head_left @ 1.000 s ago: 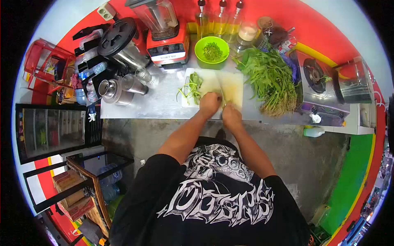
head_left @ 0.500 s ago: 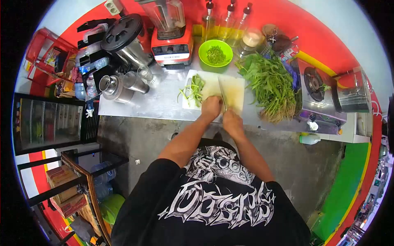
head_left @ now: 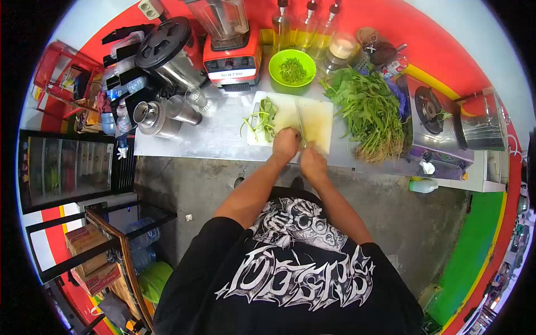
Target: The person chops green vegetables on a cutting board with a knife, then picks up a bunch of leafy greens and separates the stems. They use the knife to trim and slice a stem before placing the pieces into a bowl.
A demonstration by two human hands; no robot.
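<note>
The right hand point(head_left: 314, 163) is gripping the knife point(head_left: 300, 124), its blade lying over the cutting board point(head_left: 319, 120) on the surface point(head_left: 212, 134). The left hand point(head_left: 286, 144) is resting curled just beside the blade; whether it is grasping anything cannot be told.

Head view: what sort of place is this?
Likely a small food-stall kitchen: a steel counter carries a cutting board and knife beside a heap of leafy greens, with a blender behind and a gas stove at the end.
</note>
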